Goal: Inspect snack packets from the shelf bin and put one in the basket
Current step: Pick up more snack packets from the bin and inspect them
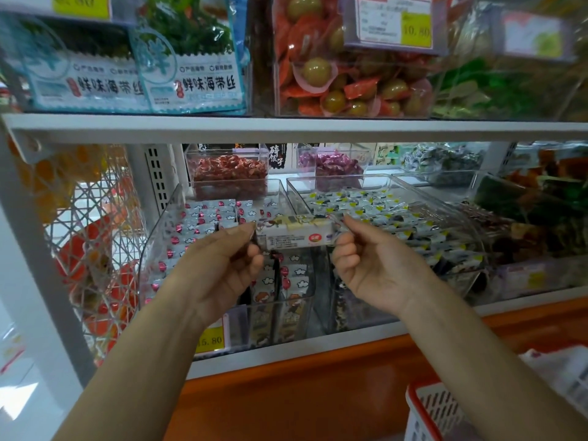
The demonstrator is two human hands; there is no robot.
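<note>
The left hand (219,265) and right hand (366,265) each pinch an end of the small white rectangular snack packet (294,233) over the clear plastic shelf bin (159,237); holding it taut and label-up should ease reading before the red-rimmed white plastic basket (428,412).

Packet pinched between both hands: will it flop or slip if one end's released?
Probably light: the snack packet sits level, pinched only at its ends by left hand and right hand. Glossy film looks slippery; one-handed it may droop.
</note>
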